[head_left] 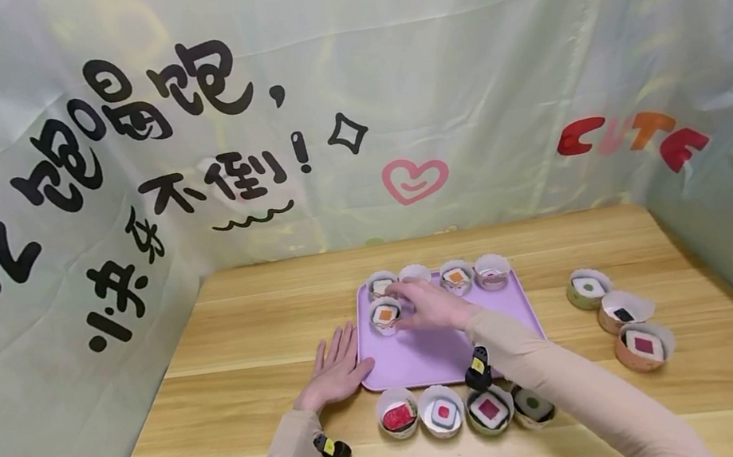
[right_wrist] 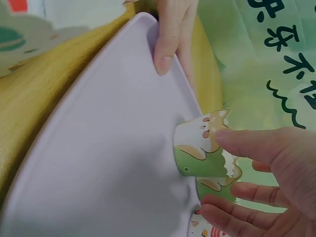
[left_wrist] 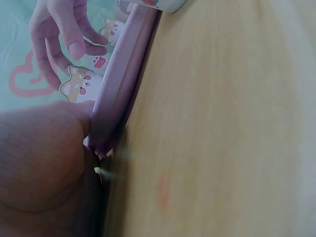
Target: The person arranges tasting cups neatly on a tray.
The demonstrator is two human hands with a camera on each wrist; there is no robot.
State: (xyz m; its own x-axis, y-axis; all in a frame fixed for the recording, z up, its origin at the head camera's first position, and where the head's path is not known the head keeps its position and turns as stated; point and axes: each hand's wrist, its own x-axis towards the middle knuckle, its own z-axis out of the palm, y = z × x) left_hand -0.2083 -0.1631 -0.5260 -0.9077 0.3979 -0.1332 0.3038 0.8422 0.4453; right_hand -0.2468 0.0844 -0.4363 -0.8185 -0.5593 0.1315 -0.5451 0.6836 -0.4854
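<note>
My left hand [head_left: 334, 373] lies with fingers straight on the table at the left edge of the purple tray [head_left: 417, 357], its thumb on the tray's rim. Over the tray's far left part, my right hand [head_left: 432, 303] has its fingers spread beside a paper cup [head_left: 385, 316] with an orange-topped sushi piece. In the right wrist view, the thumb is right at the rim of this dog-print cup [right_wrist: 195, 148], and the other fingers are apart from it. Behind it, a row of several similar cups [head_left: 456, 276] stands along the tray's far edge.
Several cups with sushi pieces, among them a red-topped one [head_left: 398, 415], line the table in front of the tray. Three more cups [head_left: 644, 345] stand in a slanting group at the right. A printed cloth [head_left: 336, 217] hangs round the back and sides of the wooden table [head_left: 223, 414].
</note>
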